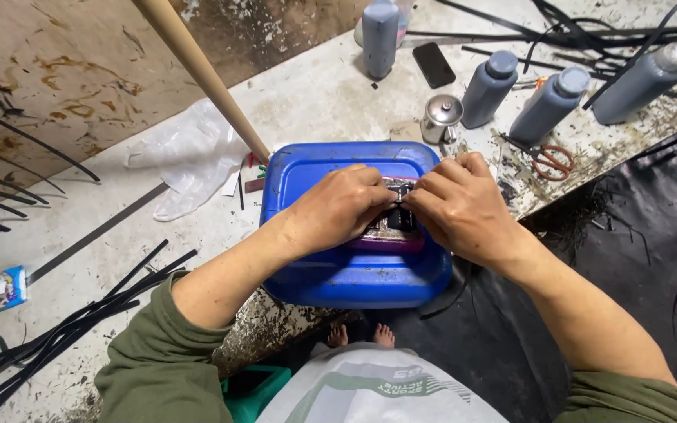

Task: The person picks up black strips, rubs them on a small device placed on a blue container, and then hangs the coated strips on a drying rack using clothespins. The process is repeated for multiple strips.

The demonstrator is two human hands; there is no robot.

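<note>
Small black piece (401,205) sits on a purple block atop the blue container (354,274), pinched between left hand (342,207) and right hand (452,207), fingertips closed on it; work looks mid-way, black strips (80,317) lying unused on the bench

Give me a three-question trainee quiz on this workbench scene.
1. True or false: both hands meet on a small black piece on top of the blue container.
2. How many grey bottles stand or lie at the back of the bench? A) two B) five C) seven
3. Fill in: the orange-handled tool lying right of the container is a pair of ____.

Key:
1. True: left hand and right hand both pinch it.
2. B, e.g. bottle.
3. scissors.
</note>
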